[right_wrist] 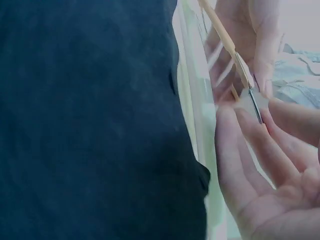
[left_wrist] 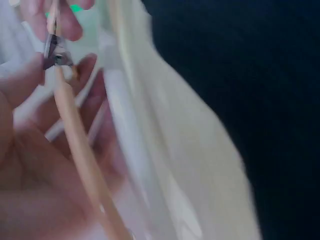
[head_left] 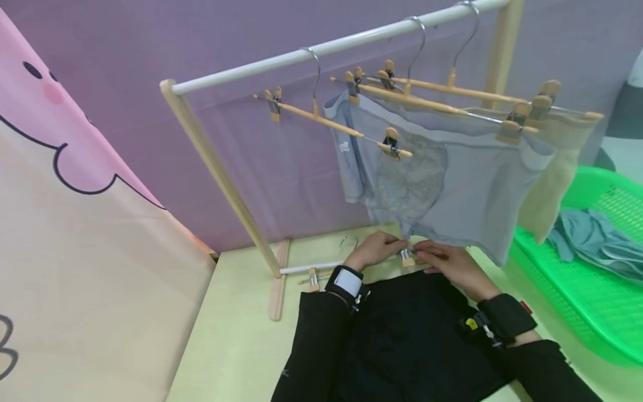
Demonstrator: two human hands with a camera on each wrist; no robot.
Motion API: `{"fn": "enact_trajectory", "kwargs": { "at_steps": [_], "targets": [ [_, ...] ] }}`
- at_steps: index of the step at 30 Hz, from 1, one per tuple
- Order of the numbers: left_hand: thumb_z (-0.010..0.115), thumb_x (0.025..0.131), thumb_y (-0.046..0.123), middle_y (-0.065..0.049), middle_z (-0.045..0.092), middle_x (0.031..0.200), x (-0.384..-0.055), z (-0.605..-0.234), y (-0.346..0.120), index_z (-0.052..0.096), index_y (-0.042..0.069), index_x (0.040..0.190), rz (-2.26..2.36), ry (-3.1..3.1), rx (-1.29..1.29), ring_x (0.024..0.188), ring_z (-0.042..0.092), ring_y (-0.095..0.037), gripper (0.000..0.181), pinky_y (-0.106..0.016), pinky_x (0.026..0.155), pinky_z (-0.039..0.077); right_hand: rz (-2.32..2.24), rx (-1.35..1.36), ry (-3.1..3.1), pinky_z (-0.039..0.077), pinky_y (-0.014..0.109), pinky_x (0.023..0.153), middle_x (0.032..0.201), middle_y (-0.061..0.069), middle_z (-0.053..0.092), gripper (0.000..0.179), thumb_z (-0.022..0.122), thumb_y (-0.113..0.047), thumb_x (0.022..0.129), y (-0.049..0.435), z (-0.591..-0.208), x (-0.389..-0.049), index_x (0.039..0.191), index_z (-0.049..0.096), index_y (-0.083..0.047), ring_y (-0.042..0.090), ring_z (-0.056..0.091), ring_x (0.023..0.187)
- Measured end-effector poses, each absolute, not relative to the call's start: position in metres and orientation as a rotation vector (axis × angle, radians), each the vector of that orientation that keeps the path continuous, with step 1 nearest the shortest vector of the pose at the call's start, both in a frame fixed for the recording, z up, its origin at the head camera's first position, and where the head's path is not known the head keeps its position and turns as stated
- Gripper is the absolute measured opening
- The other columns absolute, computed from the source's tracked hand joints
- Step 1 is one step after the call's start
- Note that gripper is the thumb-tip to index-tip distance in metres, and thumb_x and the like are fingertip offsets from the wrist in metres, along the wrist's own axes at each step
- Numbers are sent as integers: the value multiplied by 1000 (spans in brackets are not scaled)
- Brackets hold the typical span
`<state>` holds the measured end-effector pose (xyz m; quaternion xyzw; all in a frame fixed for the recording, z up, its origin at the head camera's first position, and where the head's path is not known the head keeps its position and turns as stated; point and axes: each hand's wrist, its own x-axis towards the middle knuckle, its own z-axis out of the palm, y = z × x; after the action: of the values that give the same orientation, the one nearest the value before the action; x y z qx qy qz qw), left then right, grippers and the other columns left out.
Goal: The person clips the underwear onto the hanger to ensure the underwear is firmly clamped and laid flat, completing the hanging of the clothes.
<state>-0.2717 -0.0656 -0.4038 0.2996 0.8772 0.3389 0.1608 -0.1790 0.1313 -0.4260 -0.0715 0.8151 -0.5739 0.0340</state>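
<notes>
On the table lies a wooden clip hanger, its metal clip (head_left: 407, 258) between my two hands. My left hand (head_left: 375, 250) pinches that clip with thumb and fingers, and the hanger's wooden bar (left_wrist: 82, 140) crosses in front of the palm in the left wrist view. From the other side, my right hand (head_left: 452, 268) pinches the bar's thin metal end (right_wrist: 255, 107). The hanger's other clip (head_left: 313, 279) and its hook (head_left: 348, 241) lie to the left. A black garment (head_left: 412, 335) is spread just below the hands.
Above the hands a white rail (head_left: 351, 43) carries a bare clip hanger (head_left: 331, 120), grey shorts (head_left: 467, 178) and a cream garment (head_left: 557, 173) on hangers. The shorts hang close over my right hand. A green basket (head_left: 562, 301) holding blue-green cloth (head_left: 598, 240) stands at the right.
</notes>
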Motion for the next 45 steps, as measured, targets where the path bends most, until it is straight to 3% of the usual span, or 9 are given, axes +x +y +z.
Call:
{"fn": "enact_trajectory", "kwargs": {
  "at_steps": [5, 9, 17, 21, 24, 26, 30, 35, 45],
  "targets": [
    [69, 94, 32, -10, 75, 105, -272, -404, -65, 75, 1, 108, 1269, 2413, 684, 91, 69, -15, 34, -22, 75, 52, -1605, -293, 2739, 53, 48, 89, 131, 27, 57, 43, 56, -22, 103, 137, -423, -180, 136, 52, 5, 43, 57, 116],
    [74, 90, 27, -9, 75, 107, -273, -406, -66, 76, 1, 107, 1331, 2343, 665, 93, 67, -13, 31, -21, 77, 50, -1282, -280, 2912, 53, 53, 84, 120, 32, 61, 40, 58, -18, 101, 143, -422, -179, 127, 55, 12, 45, 61, 105],
    [66, 97, 30, -10, 71, 118, -274, -402, -66, 73, 2, 115, 1217, 2319, 748, 105, 66, -18, 33, -26, 86, 51, -1094, -236, 2819, 52, 41, 70, 103, 24, 65, 47, 65, -33, 96, 144, -418, -176, 117, 61, 9, 28, 64, 82],
    [64, 98, 29, -10, 72, 115, -274, -396, -65, 74, 3, 112, 1133, 2351, 805, 98, 67, -16, 31, -23, 81, 50, -1245, -252, 2715, 44, 34, 64, 79, 8, 58, 32, 65, -29, 97, 139, -420, -177, 89, 60, 1, 16, 52, 65],
    [64, 98, 29, -9, 73, 112, -273, -393, -65, 75, 3, 110, 1121, 2349, 776, 92, 67, -15, 31, -22, 76, 49, -1351, -237, 2625, 48, 39, 72, 88, 15, 62, 30, 64, -29, 98, 138, -423, -177, 89, 61, -1, 23, 59, 74],
    [65, 97, 29, -10, 74, 111, -272, -394, -66, 76, 2, 108, 1138, 2339, 729, 91, 66, -15, 31, -23, 75, 50, -1368, -214, 2597, 50, 46, 84, 115, 26, 62, 36, 62, -32, 99, 137, -424, -176, 109, 65, 2, 35, 63, 97],
    [65, 97, 29, -12, 72, 116, -272, -400, -67, 74, 0, 110, 1206, 2308, 633, 100, 67, -18, 33, -25, 82, 52, -1362, -134, 2557, 44, 58, 99, 146, 38, 37, 63, 61, -39, 98, 137, -425, -176, 137, 49, 9, 54, 42, 128],
    [66, 97, 29, -12, 70, 122, -270, -407, -65, 71, 0, 117, 1297, 2296, 572, 110, 66, -24, 35, -32, 90, 53, -1374, -87, 2550, 43, 58, 99, 147, 36, 38, 64, 61, -45, 97, 139, -428, -178, 136, 54, 5, 53, 42, 129],
    [67, 96, 29, -8, 72, 115, -271, -413, -66, 75, 5, 111, 1385, 2306, 528, 102, 67, -19, 29, -28, 83, 53, -1444, -108, 2469, 46, 52, 96, 134, 26, 54, 54, 60, -44, 98, 140, -432, -182, 129, 61, 0, 43, 54, 118]
  ]
}}
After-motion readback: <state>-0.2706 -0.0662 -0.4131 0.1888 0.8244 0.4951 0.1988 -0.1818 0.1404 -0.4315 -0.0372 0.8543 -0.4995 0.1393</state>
